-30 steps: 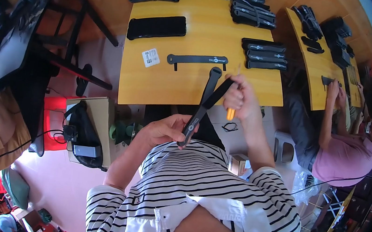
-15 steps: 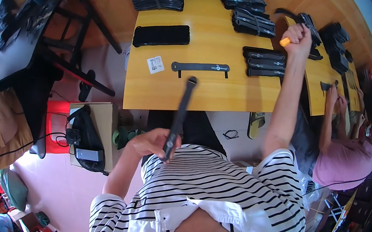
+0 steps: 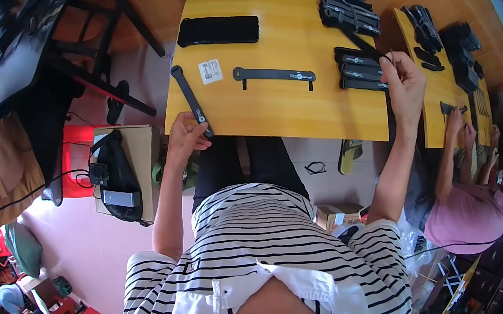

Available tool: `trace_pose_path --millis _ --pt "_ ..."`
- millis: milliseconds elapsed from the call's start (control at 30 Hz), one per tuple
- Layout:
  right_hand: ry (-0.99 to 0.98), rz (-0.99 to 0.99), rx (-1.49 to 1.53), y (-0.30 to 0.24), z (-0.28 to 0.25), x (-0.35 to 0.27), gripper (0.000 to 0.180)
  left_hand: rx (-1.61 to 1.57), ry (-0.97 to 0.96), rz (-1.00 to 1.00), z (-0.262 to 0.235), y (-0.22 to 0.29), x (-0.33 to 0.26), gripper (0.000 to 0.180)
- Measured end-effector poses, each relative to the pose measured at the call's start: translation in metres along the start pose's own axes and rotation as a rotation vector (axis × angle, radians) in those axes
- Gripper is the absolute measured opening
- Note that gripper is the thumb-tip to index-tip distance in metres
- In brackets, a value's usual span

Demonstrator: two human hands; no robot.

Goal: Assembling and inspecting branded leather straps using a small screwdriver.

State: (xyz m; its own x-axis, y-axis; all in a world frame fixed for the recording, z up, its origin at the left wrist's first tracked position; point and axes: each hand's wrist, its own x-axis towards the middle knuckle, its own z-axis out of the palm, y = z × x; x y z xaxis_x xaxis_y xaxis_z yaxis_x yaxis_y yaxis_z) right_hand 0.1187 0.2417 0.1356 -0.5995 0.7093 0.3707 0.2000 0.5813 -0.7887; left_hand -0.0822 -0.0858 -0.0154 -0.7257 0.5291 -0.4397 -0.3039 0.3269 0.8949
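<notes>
So the black strap [image 3: 188, 93] slants over the front left corner of the table [image 3: 282, 113], near end pinched in the left hand [image 3: 187, 137]. The right hand [image 3: 404, 91] seems to be gripping a second strap [image 3: 366, 46] by the strap stack [image 3: 361, 74], kinda hard to tell. Another strap [image 3: 275, 76] lies mid-table, beside a white label [image 3: 210, 71].
</notes>
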Motion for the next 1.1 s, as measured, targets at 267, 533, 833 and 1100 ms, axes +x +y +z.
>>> trace_pose_path --millis 267,533,833,1100 --pt "0.06 0.016 0.183 0.019 0.009 -0.033 0.008 0.408 0.321 0.164 0.013 0.012 -0.013 0.023" --pt "-0.407 -0.227 0.276 -0.006 0.056 -0.082 0.013 -0.639 -0.713 -0.061 0.1 0.037 -0.034 0.048" --pt "-0.414 0.495 0.703 0.017 0.074 -0.108 0.012 -0.768 -0.335 0.043 0.126 0.031 -0.013 0.033" --pt "-0.411 0.764 0.65 0.037 0.079 -0.112 0.015 -0.869 -0.208 0.04 0.113 0.022 -0.004 0.022"
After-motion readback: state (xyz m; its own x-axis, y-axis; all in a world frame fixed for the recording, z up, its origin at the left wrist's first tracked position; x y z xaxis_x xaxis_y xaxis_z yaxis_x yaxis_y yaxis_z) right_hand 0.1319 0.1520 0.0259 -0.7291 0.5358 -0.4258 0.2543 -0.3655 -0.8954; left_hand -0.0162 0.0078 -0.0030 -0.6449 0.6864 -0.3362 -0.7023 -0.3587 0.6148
